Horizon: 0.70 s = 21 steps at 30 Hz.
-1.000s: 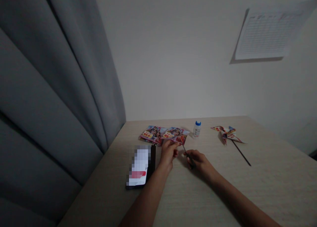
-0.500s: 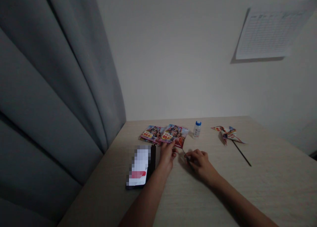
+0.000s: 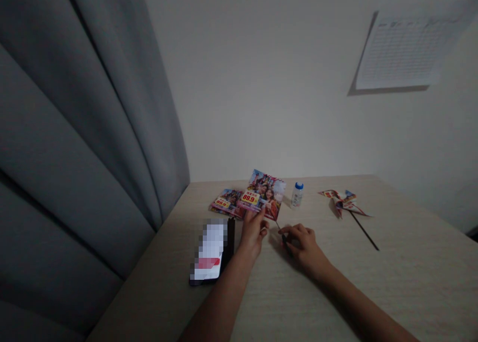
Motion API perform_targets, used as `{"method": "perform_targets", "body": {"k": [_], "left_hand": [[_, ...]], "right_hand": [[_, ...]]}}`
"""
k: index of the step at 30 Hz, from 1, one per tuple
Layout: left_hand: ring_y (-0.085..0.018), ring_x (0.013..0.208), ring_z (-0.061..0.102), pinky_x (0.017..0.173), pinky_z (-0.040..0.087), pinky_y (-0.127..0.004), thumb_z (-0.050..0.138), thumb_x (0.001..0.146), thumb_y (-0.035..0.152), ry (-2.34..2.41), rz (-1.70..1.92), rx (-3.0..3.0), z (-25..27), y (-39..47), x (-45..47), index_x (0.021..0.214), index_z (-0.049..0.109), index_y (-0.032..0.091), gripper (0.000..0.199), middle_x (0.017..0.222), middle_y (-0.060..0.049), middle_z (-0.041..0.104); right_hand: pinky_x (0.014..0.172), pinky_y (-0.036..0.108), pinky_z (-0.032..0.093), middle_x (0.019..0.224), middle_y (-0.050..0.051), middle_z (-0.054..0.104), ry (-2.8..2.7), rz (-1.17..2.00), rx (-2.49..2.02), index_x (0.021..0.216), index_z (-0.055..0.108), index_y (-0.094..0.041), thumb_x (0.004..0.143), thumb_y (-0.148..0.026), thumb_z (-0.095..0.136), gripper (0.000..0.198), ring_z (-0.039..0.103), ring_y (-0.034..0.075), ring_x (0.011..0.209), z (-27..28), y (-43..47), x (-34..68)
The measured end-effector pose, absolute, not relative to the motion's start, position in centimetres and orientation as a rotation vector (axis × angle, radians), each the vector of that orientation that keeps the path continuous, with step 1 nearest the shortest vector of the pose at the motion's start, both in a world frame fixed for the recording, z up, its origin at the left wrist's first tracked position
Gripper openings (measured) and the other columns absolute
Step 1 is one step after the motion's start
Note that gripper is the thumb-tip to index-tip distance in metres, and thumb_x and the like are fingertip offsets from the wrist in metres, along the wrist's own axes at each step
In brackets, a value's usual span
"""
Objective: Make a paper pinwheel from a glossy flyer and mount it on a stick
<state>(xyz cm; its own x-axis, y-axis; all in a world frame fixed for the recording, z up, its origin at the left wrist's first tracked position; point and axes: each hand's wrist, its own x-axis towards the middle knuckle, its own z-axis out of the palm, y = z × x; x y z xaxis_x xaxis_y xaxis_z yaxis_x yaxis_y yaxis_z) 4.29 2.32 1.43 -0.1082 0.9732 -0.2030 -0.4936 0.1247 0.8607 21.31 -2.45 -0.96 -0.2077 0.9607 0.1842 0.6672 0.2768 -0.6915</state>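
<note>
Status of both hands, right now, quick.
Left hand: closed, holding a printed flyer by its near edge.
Right hand: closed on a dark-handled tool, probably scissors; whether its blades are open cannot be told.

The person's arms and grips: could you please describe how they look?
The left forearm and right forearm are bare, with no sleeve, watch or bracelet in view. The left grip and right grip are ungloved; rings, if any, are too small to tell.
</note>
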Motion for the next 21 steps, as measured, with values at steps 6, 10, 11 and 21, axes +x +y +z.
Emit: {"method": "perform_targets", "body": {"k": [6,10,11,21], "left_hand": [[-0.002,0.045,0.046,0.04,0.021,-0.015,0.091,0.055,0.047,1.042,1.432,0.664,0.76,2.6,4.21,0.093,0.062,0.02,0.054,0.068,0.009,0.059],[-0.002,0.046,0.047,0.04,0.022,-0.015,0.09,0.056,0.048,1.016,1.447,0.681,1.05,2.42,4.37,0.093,0.061,0.02,0.055,0.071,0.008,0.061],[-0.002,0.046,0.047,0.041,0.022,-0.015,0.09,0.056,0.049,1.012,1.449,0.684,1.16,2.37,4.41,0.093,0.061,0.02,0.055,0.072,0.008,0.06],[-0.003,0.046,0.048,0.041,0.024,-0.015,0.09,0.058,0.051,1.031,1.469,0.702,1.25,2.36,4.55,0.089,0.058,0.021,0.054,0.068,0.008,0.059]], "right_hand": [[0.104,0.049,0.034,0.098,0.006,0.066,-1.924,0.677,-1.441,0.113,0.072,-0.028,0.085,-0.033,0.061,0.031,0.059,0.027,0.103,-0.68,-2.72,21.11],[0.098,0.046,0.041,0.096,0.007,0.067,-1.828,0.768,-1.401,0.11,0.074,-0.027,0.086,-0.043,0.06,0.033,0.062,0.026,0.097,-1.07,-2.56,20.94],[0.096,0.044,0.043,0.096,0.006,0.067,-1.814,0.777,-1.382,0.11,0.074,-0.027,0.086,-0.045,0.06,0.033,0.062,0.025,0.094,-1.18,-2.5,20.93],[0.08,0.036,0.049,0.092,0.007,0.07,-1.786,0.783,-1.325,0.106,0.075,-0.025,0.087,-0.052,0.059,0.037,0.063,0.022,0.082,-1.14,-2.54,20.76]]}}
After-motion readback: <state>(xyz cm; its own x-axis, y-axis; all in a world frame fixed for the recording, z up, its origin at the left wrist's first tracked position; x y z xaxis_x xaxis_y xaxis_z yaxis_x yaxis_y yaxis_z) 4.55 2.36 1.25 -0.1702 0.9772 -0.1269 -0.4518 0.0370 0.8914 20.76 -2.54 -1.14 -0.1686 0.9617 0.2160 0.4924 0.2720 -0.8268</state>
